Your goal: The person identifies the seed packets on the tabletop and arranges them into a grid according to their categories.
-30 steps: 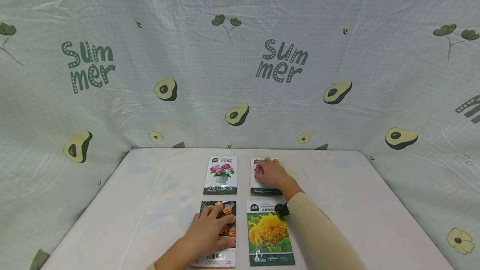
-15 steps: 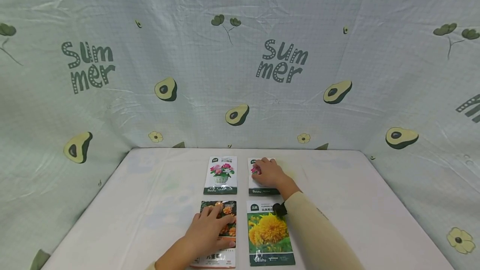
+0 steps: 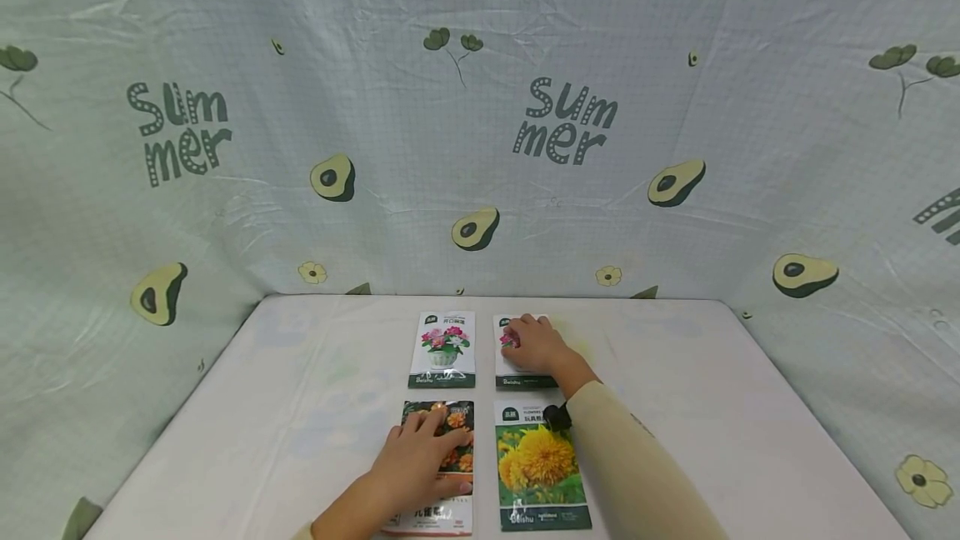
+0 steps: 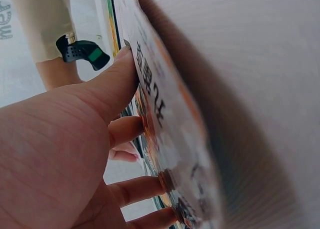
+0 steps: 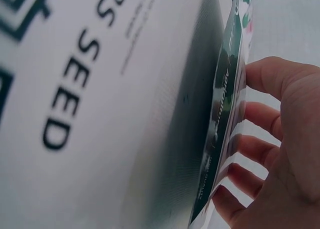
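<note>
My left hand (image 3: 412, 465) rests on a seed packet with orange flowers (image 3: 459, 423) at the front left. In the left wrist view its thumb and fingertips touch the face of that packet (image 4: 172, 124), spread rather than curled round it. Farther back, my right hand (image 3: 538, 346) has its fingertips down on a white seed packet with pink flowers (image 3: 517, 382), covering its right part. The right wrist view shows the spread fingers against the packet's face, beside its dark green lower band (image 5: 220, 109). Both packets lie flat on the table.
A matching pink-flower seed packet (image 3: 442, 352) lies at the back left. Below my right forearm sits a yellow-flower seed packet (image 3: 540, 465), its upper right corner under the black wrist camera (image 3: 557, 417). A printed curtain (image 3: 390, 107) hangs behind the white table (image 3: 300, 407).
My right hand has slid the pink-flower packet a little to the left, nearer the yellow packet's left edge line. My left hand stays in place on the orange-flower packet.
</note>
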Demonstrator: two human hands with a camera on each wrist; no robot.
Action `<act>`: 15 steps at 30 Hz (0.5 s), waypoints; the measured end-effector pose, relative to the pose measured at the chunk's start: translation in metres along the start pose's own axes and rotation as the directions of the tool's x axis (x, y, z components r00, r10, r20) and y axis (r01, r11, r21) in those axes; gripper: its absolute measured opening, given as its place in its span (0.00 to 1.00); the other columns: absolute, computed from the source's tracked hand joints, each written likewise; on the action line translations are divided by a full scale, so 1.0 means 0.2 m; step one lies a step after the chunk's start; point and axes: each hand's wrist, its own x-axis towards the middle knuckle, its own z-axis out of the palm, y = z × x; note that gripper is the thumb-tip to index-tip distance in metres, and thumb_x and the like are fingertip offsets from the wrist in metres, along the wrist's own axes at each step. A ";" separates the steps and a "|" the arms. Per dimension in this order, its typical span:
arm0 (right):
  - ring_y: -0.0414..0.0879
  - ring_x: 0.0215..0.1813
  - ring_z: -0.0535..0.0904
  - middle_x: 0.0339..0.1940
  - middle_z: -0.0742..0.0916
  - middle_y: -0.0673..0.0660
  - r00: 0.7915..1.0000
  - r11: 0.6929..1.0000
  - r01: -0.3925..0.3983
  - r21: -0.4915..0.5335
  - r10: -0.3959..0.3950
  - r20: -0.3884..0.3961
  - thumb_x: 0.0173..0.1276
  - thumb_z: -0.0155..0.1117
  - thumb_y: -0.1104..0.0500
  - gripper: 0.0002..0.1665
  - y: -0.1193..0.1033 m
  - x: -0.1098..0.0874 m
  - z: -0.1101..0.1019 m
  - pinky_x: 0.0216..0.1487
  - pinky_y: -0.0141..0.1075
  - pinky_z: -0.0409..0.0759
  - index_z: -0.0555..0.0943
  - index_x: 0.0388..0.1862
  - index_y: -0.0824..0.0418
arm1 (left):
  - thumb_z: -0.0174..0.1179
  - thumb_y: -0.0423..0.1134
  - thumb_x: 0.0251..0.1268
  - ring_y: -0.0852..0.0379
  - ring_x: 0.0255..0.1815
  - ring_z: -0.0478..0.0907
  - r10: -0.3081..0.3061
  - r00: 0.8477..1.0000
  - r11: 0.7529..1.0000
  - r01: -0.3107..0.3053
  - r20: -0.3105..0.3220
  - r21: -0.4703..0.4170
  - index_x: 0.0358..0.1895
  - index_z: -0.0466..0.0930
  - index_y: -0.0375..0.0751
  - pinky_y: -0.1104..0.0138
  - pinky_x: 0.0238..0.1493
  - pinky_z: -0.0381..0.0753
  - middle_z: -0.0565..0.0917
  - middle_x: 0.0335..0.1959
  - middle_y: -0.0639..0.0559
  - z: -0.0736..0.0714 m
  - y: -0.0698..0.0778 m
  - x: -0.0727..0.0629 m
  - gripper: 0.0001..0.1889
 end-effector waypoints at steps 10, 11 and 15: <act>0.57 0.64 0.71 0.66 0.80 0.56 1.000 1.000 0.000 0.000 0.000 0.009 0.72 0.65 0.46 0.24 -0.02 0.01 0.00 0.70 0.52 0.73 0.78 0.62 0.53 | 0.69 0.68 0.55 0.31 0.71 0.66 -0.001 1.000 1.000 0.001 0.009 -0.007 0.66 0.80 0.66 0.33 0.59 0.70 0.69 0.75 0.38 0.00 -0.01 0.00 0.33; 0.57 0.65 0.71 0.66 0.80 0.57 1.000 1.000 0.001 -0.001 -0.001 0.010 0.72 0.65 0.46 0.24 -0.02 0.01 0.00 0.71 0.52 0.73 0.78 0.62 0.54 | 0.69 0.68 0.55 0.31 0.71 0.66 0.000 1.000 1.000 0.001 0.010 -0.006 0.66 0.80 0.66 0.33 0.59 0.70 0.69 0.75 0.38 0.00 -0.01 0.01 0.33; 0.58 0.65 0.71 0.67 0.79 0.57 1.000 1.000 0.007 0.002 -0.007 0.006 0.72 0.65 0.47 0.24 -0.03 0.01 0.00 0.71 0.53 0.72 0.79 0.62 0.54 | 0.69 0.68 0.56 0.31 0.71 0.66 -0.003 1.000 1.000 0.004 0.019 -0.007 0.66 0.80 0.66 0.33 0.59 0.70 0.69 0.75 0.39 -0.01 -0.01 0.00 0.33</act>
